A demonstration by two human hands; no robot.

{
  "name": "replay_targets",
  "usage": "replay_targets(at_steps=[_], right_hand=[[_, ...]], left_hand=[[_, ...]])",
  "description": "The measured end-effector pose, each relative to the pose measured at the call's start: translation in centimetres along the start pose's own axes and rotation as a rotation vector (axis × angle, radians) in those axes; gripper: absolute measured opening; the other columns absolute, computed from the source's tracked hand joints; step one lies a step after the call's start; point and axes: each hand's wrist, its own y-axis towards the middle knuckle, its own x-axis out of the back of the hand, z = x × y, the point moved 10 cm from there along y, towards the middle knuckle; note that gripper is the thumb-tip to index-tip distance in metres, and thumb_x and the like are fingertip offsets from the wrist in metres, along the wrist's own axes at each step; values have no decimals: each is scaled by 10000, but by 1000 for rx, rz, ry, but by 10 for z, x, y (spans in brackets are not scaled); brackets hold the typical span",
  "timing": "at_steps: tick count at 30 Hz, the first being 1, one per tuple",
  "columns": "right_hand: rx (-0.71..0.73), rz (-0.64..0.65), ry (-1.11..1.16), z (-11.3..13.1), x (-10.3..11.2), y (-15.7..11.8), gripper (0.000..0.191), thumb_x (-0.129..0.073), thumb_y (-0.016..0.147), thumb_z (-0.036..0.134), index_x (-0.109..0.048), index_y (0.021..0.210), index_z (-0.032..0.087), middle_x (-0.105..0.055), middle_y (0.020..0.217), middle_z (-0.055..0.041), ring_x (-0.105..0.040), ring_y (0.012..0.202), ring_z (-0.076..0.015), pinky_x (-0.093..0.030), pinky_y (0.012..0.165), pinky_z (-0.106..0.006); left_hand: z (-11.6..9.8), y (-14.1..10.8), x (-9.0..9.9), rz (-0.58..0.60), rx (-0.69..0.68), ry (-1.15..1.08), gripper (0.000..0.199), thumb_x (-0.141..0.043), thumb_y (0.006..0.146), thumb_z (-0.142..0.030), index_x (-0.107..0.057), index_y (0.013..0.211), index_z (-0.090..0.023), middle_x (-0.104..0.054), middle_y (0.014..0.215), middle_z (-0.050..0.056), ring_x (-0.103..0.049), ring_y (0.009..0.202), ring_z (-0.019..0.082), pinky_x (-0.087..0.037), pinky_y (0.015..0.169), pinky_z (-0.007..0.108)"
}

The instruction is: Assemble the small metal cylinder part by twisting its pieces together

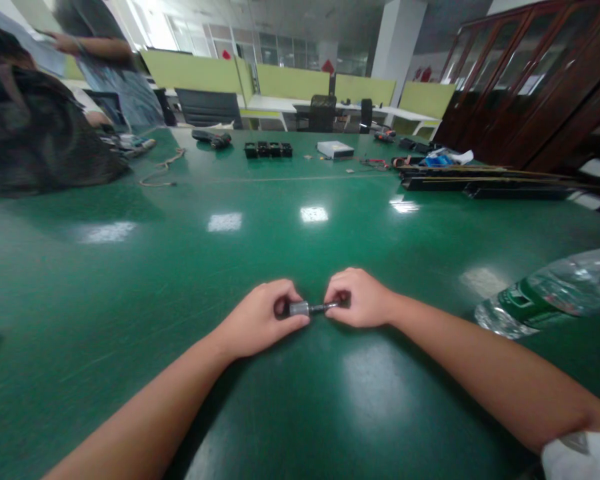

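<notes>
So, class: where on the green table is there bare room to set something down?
Bare green table lies between the left hand and pale cord, and between the right hand and black blocks. Crowded: far right, around the black strips.

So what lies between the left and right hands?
A metal piece: left hand on its thick grey end, right hand on its thin end, dark middle bridging the gap. The head view shows it.

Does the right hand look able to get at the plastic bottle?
Probably yes: nothing appears to block the right hand from the bottle, though it would likely need to release the slim metal piece first.
</notes>
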Motion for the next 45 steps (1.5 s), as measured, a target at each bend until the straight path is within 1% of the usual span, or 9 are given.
replay_targets(at_steps=[5, 8, 13, 23, 29, 32, 37, 41, 45], right_hand=[[-9, 38, -13, -4, 5, -2, 65, -732, 721, 208, -678, 728, 173, -682, 714, -3, -604, 679, -134, -441, 690, -254], [-33, 76, -4, -13, 8, -3, 58, -732, 705, 191, -683, 728, 171, -671, 703, -1, -596, 667, -130, -439, 662, -243], [-81, 89, 75, -27, 12, -5, 54, -720, 707, 190, -678, 715, 157, -640, 672, 0, -568, 615, -116, -432, 596, -222], [-34, 74, 60, -16, 10, -3, 61, -740, 704, 191, -689, 718, 162, -658, 683, 0, -582, 633, -120, -450, 646, -238], [-14, 30, 34, -10, 9, 0, 63, -748, 734, 204, -707, 749, 159, -674, 720, -13, -598, 669, -127, -458, 672, -246], [-4, 7, 44, -6, 6, 1, 95, -757, 754, 217, -729, 823, 158, -689, 770, -30, -613, 709, -136, -468, 689, -250], [-29, 11, 101, 1, -2, 3, 259, -755, 761, 186, -726, 1017, 159, -711, 872, -46, -635, 748, -138, -498, 719, -251], [-20, 35, 68, 4, -6, 3, 195, -729, 789, 179, -733, 984, 173, -721, 873, -44, -640, 783, -152, -492, 740, -262], [12, 23, 48, 8, -4, 4, 150, -709, 808, 182, -734, 955, 166, -718, 859, -49, -630, 785, -159, -479, 739, -269]], left_hand=[[0, -1, 0, -3, 7, 0, 239, -690, 812, -410, -621, 838, -183, -582, 715, -18, -528, 652, 152, -377, 608, 257], [1, -1, 1, -7, 12, 8, 252, -689, 814, -426, -618, 830, -184, -577, 710, -17, -527, 649, 153, -380, 606, 259], [2, -1, 1, -9, 24, 17, 261, -684, 814, -435, -610, 824, -185, -569, 702, -18, -530, 645, 153, -380, 599, 255], [2, -1, 0, -3, 23, 14, 273, -675, 821, -449, -609, 831, -184, -584, 708, -13, -536, 647, 154, -384, 596, 254], [2, -1, 0, -9, 15, 19, 264, -684, 817, -437, -614, 833, -182, -585, 699, -15, -535, 639, 151, -379, 595, 253], [3, -2, 0, -13, 18, 15, 274, -697, 804, -442, -620, 838, -181, -588, 698, -16, -536, 639, 151, -380, 593, 252], [4, -2, 1, -40, 23, 5, 233, -725, 772, -374, -647, 889, -187, -600, 739, -12, -536, 654, 148, -390, 597, 248], [1, -2, 3, -46, 7, 0, 293, -749, 750, -417, -661, 914, -191, -602, 742, -10, -536, 657, 150, -397, 595, 249], [1, -2, 3, -38, 16, -19, 278, -657, 842, -455, -674, 920, -188, -607, 726, -2, -543, 652, 150, -401, 593, 251]])
